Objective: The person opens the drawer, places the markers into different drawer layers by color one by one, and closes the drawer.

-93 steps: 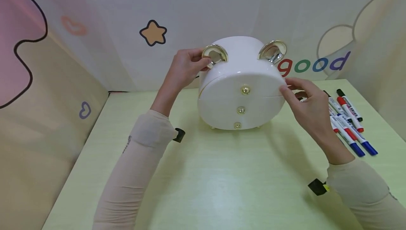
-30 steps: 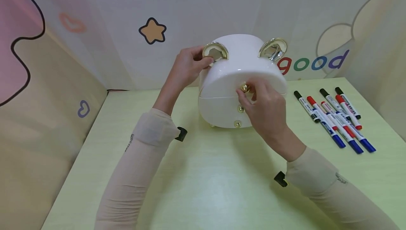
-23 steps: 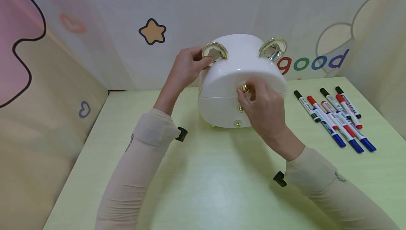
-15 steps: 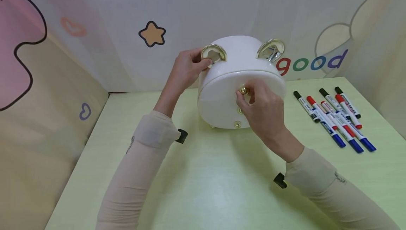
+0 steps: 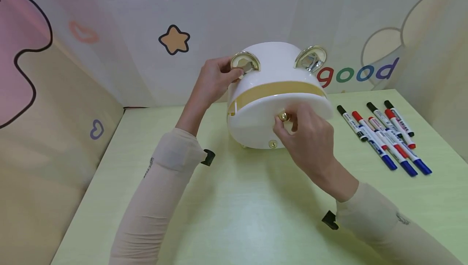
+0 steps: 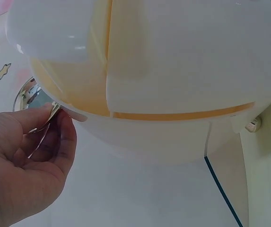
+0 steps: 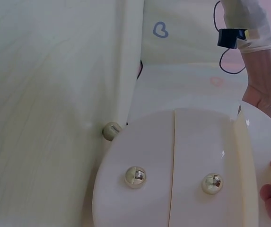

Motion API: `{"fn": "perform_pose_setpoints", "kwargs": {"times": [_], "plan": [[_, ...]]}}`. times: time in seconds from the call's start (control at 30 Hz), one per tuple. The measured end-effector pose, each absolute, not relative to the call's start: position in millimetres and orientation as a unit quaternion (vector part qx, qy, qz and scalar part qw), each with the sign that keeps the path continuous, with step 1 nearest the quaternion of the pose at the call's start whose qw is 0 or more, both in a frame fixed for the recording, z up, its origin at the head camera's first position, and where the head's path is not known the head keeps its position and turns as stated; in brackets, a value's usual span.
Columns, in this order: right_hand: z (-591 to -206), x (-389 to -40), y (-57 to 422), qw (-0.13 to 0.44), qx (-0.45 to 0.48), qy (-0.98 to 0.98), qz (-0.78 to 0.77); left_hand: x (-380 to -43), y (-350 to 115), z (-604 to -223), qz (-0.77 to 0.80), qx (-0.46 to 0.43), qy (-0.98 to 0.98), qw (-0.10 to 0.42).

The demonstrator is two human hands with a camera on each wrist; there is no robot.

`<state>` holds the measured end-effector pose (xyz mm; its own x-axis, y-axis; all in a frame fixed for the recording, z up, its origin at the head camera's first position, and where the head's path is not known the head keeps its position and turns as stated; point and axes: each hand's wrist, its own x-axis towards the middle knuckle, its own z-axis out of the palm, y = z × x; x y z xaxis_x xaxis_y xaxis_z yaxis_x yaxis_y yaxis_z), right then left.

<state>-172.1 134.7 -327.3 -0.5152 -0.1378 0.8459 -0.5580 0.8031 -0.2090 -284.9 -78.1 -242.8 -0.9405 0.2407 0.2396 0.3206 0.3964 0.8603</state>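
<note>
A white rounded drawer box (image 5: 274, 59) with two gold ears stands on the table. My left hand (image 5: 215, 79) pinches its left gold ear (image 5: 255, 58); the left wrist view shows the thumb and fingers on that ear (image 6: 31, 92). My right hand (image 5: 310, 147) pinches the gold knob (image 5: 284, 116) of the top drawer (image 5: 252, 114). This drawer is partly out, with a yellowish gap above its front. In the right wrist view, two lower knobs show, the middle one (image 7: 212, 183) and the bottom one (image 7: 135, 177), on closed drawers. The drawer's inside is hidden.
Several markers (image 5: 384, 139) with black, red and blue caps lie on the pale green table (image 5: 226, 216) to the right of the box. A printed cloth backdrop (image 5: 120, 45) rises close behind the box. The right gold ear (image 5: 310, 58) sticks up freely.
My right hand went from the box's right side to the top knob, then drew the top drawer outward toward me. My left hand stayed on the left ear.
</note>
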Motion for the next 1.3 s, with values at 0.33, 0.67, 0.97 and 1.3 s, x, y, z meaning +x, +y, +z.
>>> {"fn": "perform_pose_setpoints", "kwargs": {"times": [0.33,0.67,0.97,1.3], "plan": [[-328,-157,139,0.443,0.219,-0.836,0.238,-283,-77,-241,-0.534,-0.166,-0.828,0.031],[-328,-141,141,0.446,0.237,-0.829,0.242,-283,-78,-242,-0.540,-0.174,-0.823,0.030],[-328,-129,144,0.445,0.254,-0.825,0.238,-283,-78,-242,-0.541,-0.176,-0.822,0.029],[-328,-118,146,0.440,0.264,-0.825,0.236,-283,-79,-241,-0.538,-0.173,-0.825,0.023]]}}
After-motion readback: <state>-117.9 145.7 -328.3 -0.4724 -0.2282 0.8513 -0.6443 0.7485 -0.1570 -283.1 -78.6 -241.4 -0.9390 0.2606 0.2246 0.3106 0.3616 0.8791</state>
